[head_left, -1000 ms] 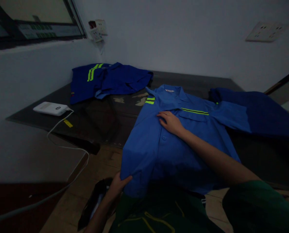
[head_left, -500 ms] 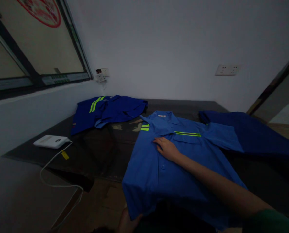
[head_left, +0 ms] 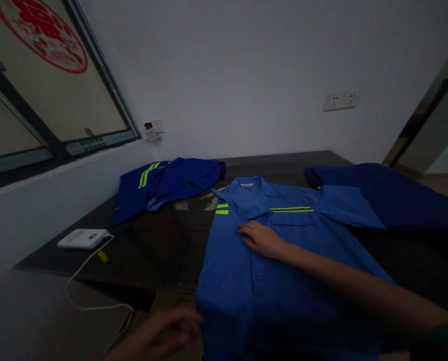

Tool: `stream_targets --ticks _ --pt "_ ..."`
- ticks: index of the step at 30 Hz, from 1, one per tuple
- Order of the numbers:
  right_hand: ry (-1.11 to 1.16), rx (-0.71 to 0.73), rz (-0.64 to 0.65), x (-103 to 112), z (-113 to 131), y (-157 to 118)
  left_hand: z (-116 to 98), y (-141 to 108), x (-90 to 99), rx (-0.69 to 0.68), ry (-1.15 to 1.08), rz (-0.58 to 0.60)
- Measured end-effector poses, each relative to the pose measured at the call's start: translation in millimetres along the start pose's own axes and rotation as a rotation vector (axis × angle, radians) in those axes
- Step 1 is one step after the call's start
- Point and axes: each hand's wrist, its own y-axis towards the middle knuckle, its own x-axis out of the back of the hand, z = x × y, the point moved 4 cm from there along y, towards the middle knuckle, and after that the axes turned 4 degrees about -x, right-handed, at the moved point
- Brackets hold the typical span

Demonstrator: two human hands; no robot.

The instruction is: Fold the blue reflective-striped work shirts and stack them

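A light blue short-sleeved shirt [head_left: 231, 271] with yellow-green stripes lies spread over the dark table [head_left: 152, 250], its lower part reaching past the near edge. My right hand [head_left: 263, 239] rests on the shirt's front below the collar, fingers partly bent over the cloth near the button placket. Whether it pinches any fabric is not clear. At the bottom, my left hand [head_left: 171, 328] is blurred by motion, beside the shirt's lower left edge; its fingers look curled, and contact with the cloth cannot be made out.
A darker blue striped garment [head_left: 186, 178] lies at the back left, and dark blue cloth [head_left: 382, 195] at the right. A white device [head_left: 83, 238] with a cable sits near the left corner. Window and walls border the table.
My left hand has risen further into view at the bottom, left of the shirt. My right hand stays on the shirt. The camera view has shifted slightly.
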Motion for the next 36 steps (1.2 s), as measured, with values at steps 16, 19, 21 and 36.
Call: stream_targets --ticks 16,19,21,36 --pt "0.512 -0.751 -0.140 53 -152 66 -26 338 181.1 -0.423 0.395 -0.493" --pt "0.647 -0.753 -0.126 43 -150 72 -25 352 179.1 -0.459 0.366 -0.395" --pt "0.682 -0.738 -0.103 40 -146 75 -27 362 176.3 -0.478 0.334 -0.353" --pt "0.798 -0.618 -0.130 70 -99 2 -37 428 158.2 -0.607 0.414 -0.249"
